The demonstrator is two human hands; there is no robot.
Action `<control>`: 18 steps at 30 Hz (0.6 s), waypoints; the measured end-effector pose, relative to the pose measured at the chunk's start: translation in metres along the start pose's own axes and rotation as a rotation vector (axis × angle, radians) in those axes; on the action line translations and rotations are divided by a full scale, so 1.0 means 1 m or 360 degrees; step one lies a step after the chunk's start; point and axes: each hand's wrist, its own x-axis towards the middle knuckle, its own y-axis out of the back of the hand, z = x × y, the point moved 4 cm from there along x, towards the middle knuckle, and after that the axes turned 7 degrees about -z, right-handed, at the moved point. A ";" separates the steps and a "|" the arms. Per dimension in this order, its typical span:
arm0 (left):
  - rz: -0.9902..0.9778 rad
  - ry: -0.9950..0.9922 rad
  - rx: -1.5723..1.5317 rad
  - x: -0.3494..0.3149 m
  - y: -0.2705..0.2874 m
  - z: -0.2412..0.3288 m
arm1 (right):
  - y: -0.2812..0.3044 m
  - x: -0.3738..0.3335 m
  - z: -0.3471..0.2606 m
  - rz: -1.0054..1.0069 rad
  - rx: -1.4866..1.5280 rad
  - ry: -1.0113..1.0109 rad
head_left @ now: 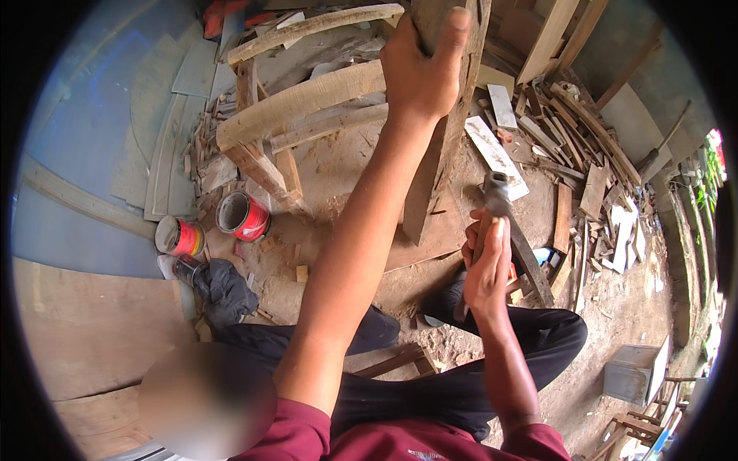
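My left arm reaches far forward, and its hand [423,73] is closed round the upper part of a broad wooden board [440,165], thumb pointing up. The board stands tilted, with its lower end near the ground. Closer to me and to the right, my right hand [488,269] grips a hammer [498,192] with its metal head up. The head is apart from the board. Left of the board stands a wooden frame with curved rails [304,104] and a leg [261,169]; my left hand hides where the rails end.
Two red paint cans [244,217] and a black plastic bag [229,290] sit on the left. Scrap wood [565,131] is heaped at the far right, with white board pieces [496,157] beside it. A grey box [634,373] stands at the lower right. My bent legs [538,338] lie below.
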 end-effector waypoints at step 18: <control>0.0030 -0.0193 -0.0041 -0.034 -0.017 0.036 | 0.013 -0.019 -0.047 -0.0301 -0.1084 0.0112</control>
